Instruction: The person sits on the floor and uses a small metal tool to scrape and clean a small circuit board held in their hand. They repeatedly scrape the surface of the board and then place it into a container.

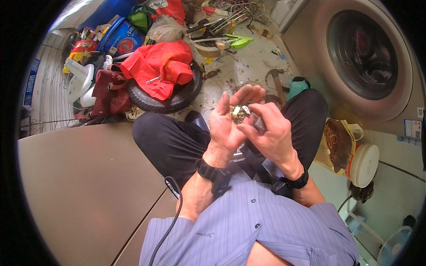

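Note:
My left hand [224, 131] is turned palm up and cupped, its thumb and fingers raised around a small heap of shiny gold and silver metal pieces [239, 114]. They look like little screws or fittings, too small to tell apart. My right hand [276, 133] reaches in from the right, thumb and fingers bent close together over the heap. A small greyish, partly see-through thing [258, 123] shows between its fingers; I cannot make out its kind. Both hands are above my lap, between my knees.
Ahead, a red cloth [162, 66] lies over a black tyre [166, 104]. A hammer [278, 86] rests on the littered floor beyond my hands. A front-loading washing machine [306, 53] stands at right, near a white-lidded bucket [367, 165]. A blue bucket [120, 37] is far left.

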The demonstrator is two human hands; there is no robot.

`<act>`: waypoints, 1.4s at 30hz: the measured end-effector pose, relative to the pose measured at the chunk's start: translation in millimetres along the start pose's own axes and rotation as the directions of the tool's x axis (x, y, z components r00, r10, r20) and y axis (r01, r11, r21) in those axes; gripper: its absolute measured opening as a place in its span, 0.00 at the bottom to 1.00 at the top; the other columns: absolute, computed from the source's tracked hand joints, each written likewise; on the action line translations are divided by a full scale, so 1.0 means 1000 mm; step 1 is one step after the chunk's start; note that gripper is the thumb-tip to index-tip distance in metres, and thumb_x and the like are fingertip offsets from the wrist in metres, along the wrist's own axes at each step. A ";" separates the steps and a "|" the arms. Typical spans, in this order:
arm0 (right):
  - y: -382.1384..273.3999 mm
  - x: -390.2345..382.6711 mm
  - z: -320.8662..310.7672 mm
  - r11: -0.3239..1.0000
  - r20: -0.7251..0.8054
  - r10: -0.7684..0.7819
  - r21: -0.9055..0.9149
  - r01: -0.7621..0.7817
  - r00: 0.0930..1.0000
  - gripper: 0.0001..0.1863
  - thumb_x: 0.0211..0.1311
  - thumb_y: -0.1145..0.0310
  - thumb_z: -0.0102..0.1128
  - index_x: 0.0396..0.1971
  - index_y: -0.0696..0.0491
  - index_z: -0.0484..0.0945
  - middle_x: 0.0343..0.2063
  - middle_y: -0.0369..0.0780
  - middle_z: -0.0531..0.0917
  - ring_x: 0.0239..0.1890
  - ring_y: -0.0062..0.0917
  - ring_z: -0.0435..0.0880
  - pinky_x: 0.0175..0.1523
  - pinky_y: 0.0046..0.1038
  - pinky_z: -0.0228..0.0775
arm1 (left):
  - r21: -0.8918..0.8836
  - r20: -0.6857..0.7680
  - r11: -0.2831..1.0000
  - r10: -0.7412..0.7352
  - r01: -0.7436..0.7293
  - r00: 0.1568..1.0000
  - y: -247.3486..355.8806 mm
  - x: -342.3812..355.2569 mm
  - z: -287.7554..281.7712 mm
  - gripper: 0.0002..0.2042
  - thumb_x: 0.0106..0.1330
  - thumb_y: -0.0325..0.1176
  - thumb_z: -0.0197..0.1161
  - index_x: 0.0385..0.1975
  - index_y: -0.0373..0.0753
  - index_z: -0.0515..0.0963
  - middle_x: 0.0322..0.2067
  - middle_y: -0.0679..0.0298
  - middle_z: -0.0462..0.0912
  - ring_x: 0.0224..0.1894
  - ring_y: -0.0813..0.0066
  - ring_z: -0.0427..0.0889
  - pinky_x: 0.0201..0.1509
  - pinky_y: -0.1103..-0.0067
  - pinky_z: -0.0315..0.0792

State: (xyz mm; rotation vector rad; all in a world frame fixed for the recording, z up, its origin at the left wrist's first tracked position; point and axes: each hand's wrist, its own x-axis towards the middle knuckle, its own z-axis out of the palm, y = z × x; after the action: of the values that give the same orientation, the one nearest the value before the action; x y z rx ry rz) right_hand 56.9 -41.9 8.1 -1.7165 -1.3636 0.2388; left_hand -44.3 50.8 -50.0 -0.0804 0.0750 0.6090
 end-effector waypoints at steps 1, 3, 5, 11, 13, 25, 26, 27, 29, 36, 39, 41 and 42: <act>-0.002 0.002 0.003 0.999 0.031 0.016 -0.039 -0.015 0.999 0.20 0.52 0.70 0.78 0.45 0.58 0.83 0.36 0.45 0.84 0.36 0.37 0.87 0.40 0.32 0.81 | 0.018 -0.012 1.000 -0.004 0.005 1.000 -0.001 -0.001 0.001 0.29 0.81 0.49 0.46 0.66 0.28 0.72 0.69 0.45 0.71 0.76 0.49 0.62 0.82 0.57 0.52; -0.004 0.007 0.011 0.996 0.041 -0.002 -0.089 0.006 0.999 0.20 0.53 0.68 0.77 0.45 0.57 0.82 0.37 0.46 0.84 0.36 0.41 0.87 0.39 0.35 0.82 | 0.057 -0.010 0.998 0.004 -0.004 1.000 -0.003 -0.002 0.001 0.30 0.82 0.50 0.43 0.67 0.28 0.71 0.70 0.45 0.71 0.77 0.49 0.61 0.82 0.58 0.52; 0.000 0.010 0.016 0.995 0.033 -0.021 -0.097 0.025 0.999 0.19 0.55 0.67 0.75 0.44 0.56 0.81 0.37 0.46 0.82 0.34 0.43 0.86 0.38 0.37 0.82 | 0.114 -0.012 0.993 0.027 -0.026 1.000 -0.003 -0.002 -0.001 0.30 0.82 0.50 0.43 0.67 0.28 0.71 0.69 0.45 0.71 0.77 0.49 0.61 0.82 0.58 0.52; 0.013 0.012 0.013 0.992 -0.021 0.105 0.070 -0.104 0.994 0.06 0.62 0.77 0.68 0.39 0.58 0.84 0.32 0.43 0.84 0.32 0.32 0.84 0.38 0.29 0.76 | -0.071 0.070 0.997 0.010 -0.005 0.997 -0.004 0.003 -0.008 0.28 0.81 0.48 0.47 0.66 0.28 0.72 0.70 0.46 0.71 0.77 0.50 0.60 0.83 0.58 0.49; 0.015 0.013 0.011 0.990 -0.021 0.122 0.079 -0.120 0.992 0.06 0.63 0.77 0.68 0.39 0.58 0.84 0.32 0.43 0.84 0.32 0.31 0.84 0.38 0.29 0.76 | -0.121 0.048 0.993 0.019 -0.013 0.999 -0.005 0.003 -0.008 0.28 0.81 0.48 0.47 0.66 0.28 0.72 0.70 0.46 0.70 0.77 0.50 0.59 0.83 0.58 0.49; 0.013 0.011 0.013 0.996 -0.001 0.089 0.022 -0.089 0.996 0.12 0.57 0.75 0.72 0.41 0.57 0.82 0.33 0.46 0.82 0.34 0.41 0.84 0.39 0.34 0.77 | -0.153 0.025 0.988 0.012 -0.008 1.000 -0.003 0.001 -0.004 0.27 0.81 0.46 0.50 0.67 0.28 0.71 0.71 0.46 0.69 0.78 0.49 0.58 0.83 0.57 0.48; 0.014 0.011 0.013 0.994 -0.008 0.103 0.020 -0.103 0.995 0.12 0.57 0.75 0.72 0.41 0.57 0.82 0.33 0.46 0.82 0.34 0.40 0.84 0.39 0.34 0.77 | -0.164 0.030 0.986 0.010 -0.005 0.999 -0.004 0.001 -0.004 0.27 0.81 0.46 0.49 0.67 0.28 0.71 0.71 0.46 0.69 0.78 0.49 0.58 0.83 0.57 0.48; 0.015 0.011 0.012 0.994 -0.010 0.106 0.032 -0.105 0.994 0.12 0.58 0.76 0.72 0.41 0.57 0.83 0.33 0.44 0.82 0.34 0.37 0.84 0.38 0.32 0.76 | -0.176 0.035 0.984 0.007 -0.001 0.999 -0.004 0.001 -0.004 0.27 0.81 0.46 0.49 0.67 0.29 0.71 0.71 0.46 0.69 0.78 0.49 0.58 0.83 0.57 0.48; 0.015 0.010 0.011 0.992 -0.015 0.111 0.055 -0.110 0.994 0.10 0.60 0.77 0.70 0.42 0.57 0.84 0.32 0.42 0.83 0.33 0.30 0.84 0.38 0.28 0.74 | -0.184 0.029 0.983 0.004 0.002 1.000 -0.005 0.001 -0.004 0.27 0.81 0.47 0.48 0.66 0.29 0.72 0.70 0.46 0.70 0.77 0.50 0.60 0.83 0.58 0.50; 0.018 0.010 0.008 0.999 0.023 0.012 0.051 -0.013 1.000 0.12 0.57 0.77 0.73 0.42 0.55 0.84 0.36 0.44 0.83 0.36 0.38 0.85 0.41 0.31 0.79 | -0.144 -0.001 0.989 0.023 -0.023 1.000 -0.002 0.002 -0.002 0.27 0.82 0.48 0.46 0.65 0.29 0.73 0.69 0.46 0.72 0.75 0.50 0.63 0.82 0.59 0.54; 0.022 0.011 0.007 1.000 -0.017 -0.018 0.024 0.018 1.000 0.13 0.57 0.77 0.73 0.43 0.55 0.85 0.37 0.43 0.83 0.37 0.37 0.85 0.42 0.31 0.79 | -0.130 -0.006 0.990 0.046 -0.046 0.999 0.002 0.002 0.000 0.27 0.82 0.47 0.46 0.65 0.29 0.73 0.69 0.46 0.72 0.75 0.50 0.63 0.81 0.59 0.55; 0.024 0.011 0.006 0.999 -0.060 0.008 0.044 -0.005 0.998 0.13 0.57 0.78 0.73 0.43 0.55 0.85 0.38 0.43 0.83 0.38 0.36 0.86 0.42 0.31 0.79 | -0.129 -0.013 0.990 0.058 -0.059 0.998 0.003 0.001 0.001 0.27 0.82 0.47 0.45 0.65 0.28 0.73 0.69 0.46 0.72 0.76 0.50 0.63 0.81 0.60 0.55; 0.024 0.010 0.007 0.998 -0.049 0.011 0.061 -0.007 0.999 0.13 0.58 0.78 0.72 0.43 0.55 0.84 0.37 0.43 0.83 0.38 0.36 0.85 0.43 0.31 0.79 | -0.137 -0.014 0.989 0.058 -0.060 0.998 0.003 0.001 0.002 0.27 0.82 0.47 0.45 0.65 0.28 0.73 0.69 0.46 0.72 0.76 0.50 0.63 0.81 0.60 0.56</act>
State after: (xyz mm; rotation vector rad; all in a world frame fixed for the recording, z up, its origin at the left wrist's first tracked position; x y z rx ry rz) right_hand 72.8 -29.7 -9.9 -1.6676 -1.3001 0.2394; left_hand -45.5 54.1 -48.1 -0.2154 0.0454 0.6726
